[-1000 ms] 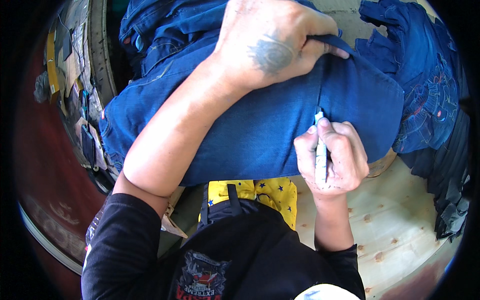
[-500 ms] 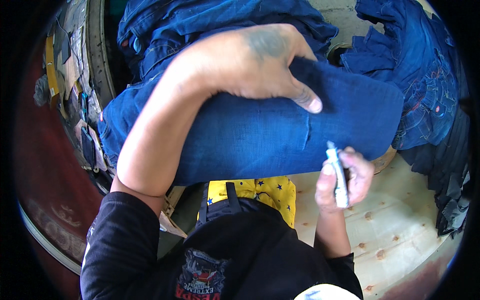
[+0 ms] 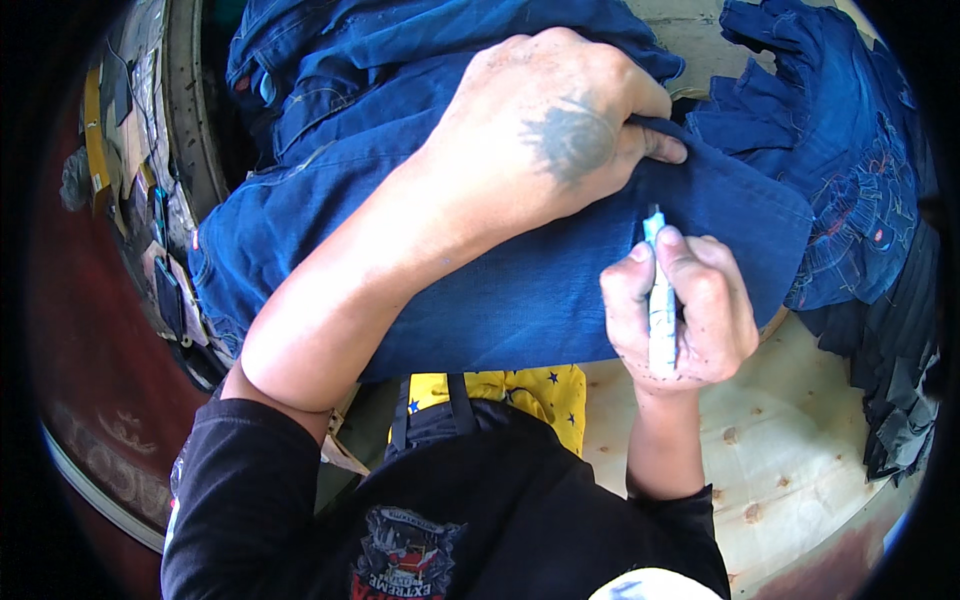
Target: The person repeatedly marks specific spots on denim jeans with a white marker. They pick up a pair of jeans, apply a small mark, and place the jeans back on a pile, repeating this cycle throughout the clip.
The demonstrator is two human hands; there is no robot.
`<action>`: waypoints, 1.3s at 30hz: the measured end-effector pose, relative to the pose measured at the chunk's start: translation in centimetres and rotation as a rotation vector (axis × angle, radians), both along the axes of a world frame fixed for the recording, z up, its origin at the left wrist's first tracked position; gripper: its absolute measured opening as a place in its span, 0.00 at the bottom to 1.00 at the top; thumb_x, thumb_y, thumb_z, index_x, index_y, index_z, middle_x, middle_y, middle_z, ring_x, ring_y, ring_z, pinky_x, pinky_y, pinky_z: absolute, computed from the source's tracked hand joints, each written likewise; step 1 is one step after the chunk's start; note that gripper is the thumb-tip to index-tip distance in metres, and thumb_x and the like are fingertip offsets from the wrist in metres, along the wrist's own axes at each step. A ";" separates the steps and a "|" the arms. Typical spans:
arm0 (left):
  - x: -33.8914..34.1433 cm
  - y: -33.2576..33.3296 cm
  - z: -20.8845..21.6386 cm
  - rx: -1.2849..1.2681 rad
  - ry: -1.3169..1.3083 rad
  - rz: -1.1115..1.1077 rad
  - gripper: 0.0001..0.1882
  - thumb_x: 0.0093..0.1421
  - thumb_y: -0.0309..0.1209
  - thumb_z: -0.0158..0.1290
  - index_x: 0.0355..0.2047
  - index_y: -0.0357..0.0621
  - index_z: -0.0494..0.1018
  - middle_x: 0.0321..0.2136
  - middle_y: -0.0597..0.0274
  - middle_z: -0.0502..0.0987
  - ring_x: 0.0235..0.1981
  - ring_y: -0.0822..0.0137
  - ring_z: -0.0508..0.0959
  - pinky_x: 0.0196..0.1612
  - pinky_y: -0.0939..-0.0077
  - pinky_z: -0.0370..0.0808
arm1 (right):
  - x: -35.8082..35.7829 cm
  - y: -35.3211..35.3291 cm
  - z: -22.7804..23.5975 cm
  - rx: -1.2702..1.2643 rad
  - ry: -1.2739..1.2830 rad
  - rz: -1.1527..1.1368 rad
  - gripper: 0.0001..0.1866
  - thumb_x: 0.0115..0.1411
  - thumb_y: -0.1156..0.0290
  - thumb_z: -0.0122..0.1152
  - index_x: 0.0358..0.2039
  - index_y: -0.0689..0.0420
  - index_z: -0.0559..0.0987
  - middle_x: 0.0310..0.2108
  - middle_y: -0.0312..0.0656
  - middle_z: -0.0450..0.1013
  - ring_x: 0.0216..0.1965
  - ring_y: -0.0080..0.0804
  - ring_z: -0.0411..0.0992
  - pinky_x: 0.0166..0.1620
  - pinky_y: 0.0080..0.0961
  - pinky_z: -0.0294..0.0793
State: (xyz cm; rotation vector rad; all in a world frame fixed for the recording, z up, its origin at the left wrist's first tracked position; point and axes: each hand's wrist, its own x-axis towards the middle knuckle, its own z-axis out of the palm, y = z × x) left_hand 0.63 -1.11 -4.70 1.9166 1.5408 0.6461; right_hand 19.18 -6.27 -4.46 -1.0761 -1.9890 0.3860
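The left hand (image 3: 575,130), narrowed, pinches the far edge of blue denim (image 3: 490,305) spread before the person. The right hand (image 3: 690,305) grips a slim pale tool (image 3: 661,325) over it. The black shirt (image 3: 530,510) bears printed lettering.

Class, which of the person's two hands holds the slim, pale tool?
The right hand: it grips the slim pale tool, whose tip points toward the picture's top. The left hand instead pinches the blue denim.
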 end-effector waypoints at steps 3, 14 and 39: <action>0.1 0.0 0.1 -0.106 0.033 -0.002 0.14 0.62 0.44 0.67 0.39 0.50 0.91 0.29 0.47 0.86 0.37 0.45 0.88 0.43 0.53 0.85 | -0.1 0.3 -0.3 -0.036 -0.014 -0.018 0.09 0.51 0.87 0.69 0.33 0.66 0.83 0.22 0.45 0.74 0.18 0.36 0.73 0.24 0.26 0.76; 0.7 0.1 0.8 0.019 0.003 -0.045 0.14 0.63 0.38 0.68 0.26 0.40 0.83 0.21 0.47 0.81 0.26 0.42 0.84 0.34 0.54 0.82 | 1.9 -2.6 0.6 -0.086 0.059 0.103 0.11 0.45 0.88 0.65 0.32 0.69 0.82 0.19 0.41 0.69 0.15 0.30 0.66 0.19 0.23 0.65; 0.3 0.1 1.4 -0.033 -0.046 -0.077 0.16 0.64 0.37 0.67 0.26 0.38 0.81 0.20 0.45 0.80 0.25 0.41 0.83 0.33 0.53 0.81 | 0.9 -0.2 -0.7 -0.048 0.058 0.014 0.10 0.48 0.87 0.67 0.32 0.68 0.82 0.19 0.43 0.70 0.16 0.32 0.69 0.20 0.25 0.71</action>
